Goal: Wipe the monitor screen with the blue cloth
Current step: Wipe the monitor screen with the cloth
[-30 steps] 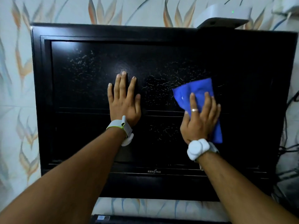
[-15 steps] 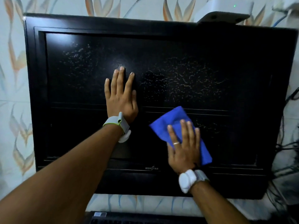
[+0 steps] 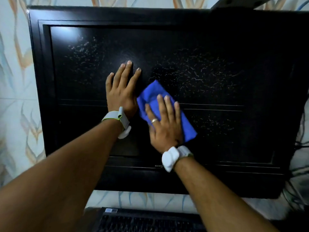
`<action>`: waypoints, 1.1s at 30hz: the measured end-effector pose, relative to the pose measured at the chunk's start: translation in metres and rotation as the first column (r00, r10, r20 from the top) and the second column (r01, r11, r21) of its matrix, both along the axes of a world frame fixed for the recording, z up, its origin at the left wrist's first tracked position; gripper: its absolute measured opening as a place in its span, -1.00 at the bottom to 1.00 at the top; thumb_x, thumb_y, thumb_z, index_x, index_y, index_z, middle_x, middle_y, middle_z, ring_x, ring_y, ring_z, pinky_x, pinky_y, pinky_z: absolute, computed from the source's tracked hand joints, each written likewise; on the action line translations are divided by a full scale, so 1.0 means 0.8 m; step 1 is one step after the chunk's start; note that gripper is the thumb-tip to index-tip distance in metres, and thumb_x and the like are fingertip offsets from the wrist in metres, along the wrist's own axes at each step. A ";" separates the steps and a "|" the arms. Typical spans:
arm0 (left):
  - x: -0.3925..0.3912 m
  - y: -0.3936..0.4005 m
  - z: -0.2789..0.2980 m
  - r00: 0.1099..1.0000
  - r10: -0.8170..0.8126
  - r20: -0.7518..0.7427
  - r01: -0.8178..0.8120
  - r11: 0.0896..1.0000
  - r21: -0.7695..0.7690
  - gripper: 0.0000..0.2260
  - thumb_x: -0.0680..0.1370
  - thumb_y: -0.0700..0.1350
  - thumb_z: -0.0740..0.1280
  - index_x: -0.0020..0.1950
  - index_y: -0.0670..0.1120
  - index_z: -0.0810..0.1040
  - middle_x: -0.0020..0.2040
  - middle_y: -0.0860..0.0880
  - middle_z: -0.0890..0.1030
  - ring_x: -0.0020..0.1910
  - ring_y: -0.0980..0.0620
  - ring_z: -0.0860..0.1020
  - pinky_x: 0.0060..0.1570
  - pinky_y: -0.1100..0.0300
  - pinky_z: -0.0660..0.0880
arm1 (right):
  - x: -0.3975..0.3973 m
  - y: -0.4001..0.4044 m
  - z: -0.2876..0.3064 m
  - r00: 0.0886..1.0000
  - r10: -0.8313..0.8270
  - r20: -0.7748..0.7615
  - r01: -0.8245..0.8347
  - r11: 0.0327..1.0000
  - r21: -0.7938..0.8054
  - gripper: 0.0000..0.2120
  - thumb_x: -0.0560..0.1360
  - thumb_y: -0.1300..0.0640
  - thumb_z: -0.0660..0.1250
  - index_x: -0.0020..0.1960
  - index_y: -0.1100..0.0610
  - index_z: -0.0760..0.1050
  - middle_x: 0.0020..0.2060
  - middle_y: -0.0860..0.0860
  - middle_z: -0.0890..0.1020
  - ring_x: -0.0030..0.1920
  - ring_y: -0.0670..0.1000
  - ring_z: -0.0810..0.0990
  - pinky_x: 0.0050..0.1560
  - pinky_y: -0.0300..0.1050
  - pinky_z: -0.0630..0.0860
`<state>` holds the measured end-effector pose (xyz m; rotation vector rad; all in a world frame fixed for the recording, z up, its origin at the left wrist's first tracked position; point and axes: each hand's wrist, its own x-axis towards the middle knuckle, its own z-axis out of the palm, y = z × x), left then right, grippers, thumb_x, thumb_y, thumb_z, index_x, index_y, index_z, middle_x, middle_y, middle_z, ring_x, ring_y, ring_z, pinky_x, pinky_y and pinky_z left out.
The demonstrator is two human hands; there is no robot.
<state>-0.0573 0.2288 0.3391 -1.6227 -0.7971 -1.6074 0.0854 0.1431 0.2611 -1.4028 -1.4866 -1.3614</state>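
Blue microfibre cloth (image 3: 187, 126) lies flat against the monitor screen (image 3: 217, 52), just below its middle, pinned there under the right hand (image 3: 164, 124). That hand is spread open, palm down on the cloth, fingers pointing up and a ring on one of them; it presses rather than pinches. The left hand (image 3: 122, 92) is also splayed flat, bare on the glass, and its thumb side touches the cloth's left edge.

Wiping looks to be under way and far from done: pale squiggly streaks cover the upper right of the screen and a smaller patch sits at the upper left. I'd say the next move calls for sweeping the cloth up and to the right through that streaked area, keeping the palm flat so the cloth does not bunch.

Room is good to the right and above, up to the black bezel (image 3: 41, 81). Leftward the bracing hand blocks the way and would have to lift for the left patch. Cables (image 3: 301, 148) hang just beyond the right edge, and a keyboard (image 3: 147, 221) sits below.
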 end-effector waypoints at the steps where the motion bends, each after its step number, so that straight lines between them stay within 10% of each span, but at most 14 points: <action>1: -0.004 0.001 -0.004 1.000 0.015 -0.018 -0.015 1.000 0.005 -0.52 0.58 -0.10 0.18 0.52 0.05 0.36 0.58 -0.06 0.30 0.57 -0.04 0.25 0.50 -0.08 0.17 | -0.001 0.001 -0.025 1.000 -0.005 0.020 0.006 1.000 -0.022 -0.39 0.45 0.02 0.30 0.50 -0.04 0.30 0.54 0.20 0.25 0.55 0.24 0.16 0.53 0.29 0.10; 7: -0.004 0.004 -0.010 1.000 0.007 -0.029 -0.008 0.999 -0.032 -0.57 0.67 -0.03 0.06 0.56 0.03 0.28 0.60 -0.07 0.23 0.60 -0.06 0.17 0.54 -0.13 0.11 | 0.048 -0.023 -0.135 0.983 -0.066 0.170 0.091 0.986 -0.141 -0.39 0.40 0.05 0.30 0.45 -0.06 0.36 0.52 0.15 0.25 0.54 0.19 0.18 0.51 0.25 0.06; 17: -0.004 -0.006 -0.009 0.999 0.010 -0.040 -0.013 0.996 -0.087 -0.56 0.68 -0.04 0.05 0.58 0.02 0.23 0.62 -0.08 0.17 0.62 -0.08 0.11 0.56 -0.15 0.05 | 0.132 -0.046 0.004 0.919 -0.025 -0.394 0.147 0.947 0.284 -0.51 0.58 0.01 0.21 0.49 0.07 0.33 0.49 0.31 0.27 0.52 0.32 0.20 0.49 0.34 0.14; 23: -0.004 0.005 -0.011 0.999 0.002 -0.033 -0.003 1.000 -0.028 -0.56 0.67 -0.03 0.07 0.57 0.02 0.27 0.61 -0.09 0.22 0.60 -0.07 0.16 0.54 -0.14 0.10 | 0.031 -0.002 0.105 0.990 0.033 -0.135 0.002 0.968 0.252 -0.45 0.49 0.00 0.25 0.48 0.01 0.35 0.50 0.27 0.29 0.53 0.30 0.20 0.50 0.34 0.11; 28: -0.004 0.010 -0.010 1.000 -0.008 -0.006 0.008 1.000 0.015 -0.56 0.63 -0.06 0.16 0.53 0.02 0.34 0.58 -0.09 0.29 0.58 -0.06 0.23 0.51 -0.13 0.16 | 0.005 0.002 0.012 1.000 0.003 0.025 -0.004 0.999 0.040 -0.38 0.47 0.01 0.26 0.52 -0.04 0.26 0.55 0.19 0.23 0.56 0.22 0.13 0.52 0.30 0.11; 33: -0.004 0.000 -0.013 1.000 -0.016 -0.024 0.015 0.999 -0.039 -0.55 0.65 -0.06 0.12 0.57 0.02 0.28 0.61 -0.07 0.21 0.61 -0.05 0.15 0.55 -0.13 0.10 | 0.094 -0.031 -0.019 0.992 -0.050 -0.114 0.068 0.985 0.160 -0.45 0.48 0.01 0.31 0.47 0.02 0.37 0.50 0.24 0.30 0.52 0.27 0.22 0.48 0.35 0.17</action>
